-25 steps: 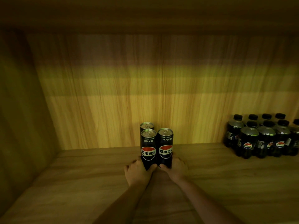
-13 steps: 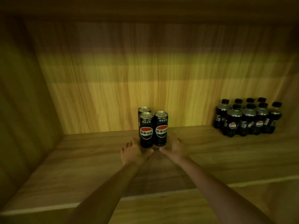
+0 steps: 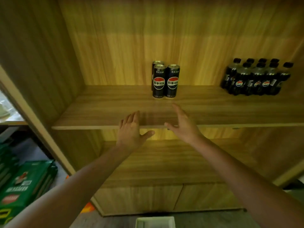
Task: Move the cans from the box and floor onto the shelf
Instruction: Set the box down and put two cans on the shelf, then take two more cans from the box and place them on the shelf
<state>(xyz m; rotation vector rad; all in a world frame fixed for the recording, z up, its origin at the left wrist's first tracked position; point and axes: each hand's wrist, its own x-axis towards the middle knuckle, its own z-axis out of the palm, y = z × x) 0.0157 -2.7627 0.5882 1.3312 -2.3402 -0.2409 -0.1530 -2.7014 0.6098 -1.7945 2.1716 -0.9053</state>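
Three tall dark cola cans (image 3: 165, 80) stand upright in a tight cluster on the wooden shelf (image 3: 107, 112), near its back wall; one is partly hidden behind the front two. My left hand (image 3: 130, 130) hovers at the shelf's front edge, fingers spread and holding nothing. To its right, my right hand (image 3: 183, 124) is raised with straight fingers, also holding nothing. Both hands are well in front of the cans and apart from them.
A pack of several small dark cola bottles (image 3: 255, 78) stands at the shelf's right. A lower shelf and cabinet doors (image 3: 164, 198) lie below. Green packs (image 3: 24, 183) sit on the floor at left. A white box rim (image 3: 155, 221) shows at the bottom edge.
Both hands have let go of the cans and drawn back to the shelf's front edge. The view has pulled away, and the lower shelf and floor now show.
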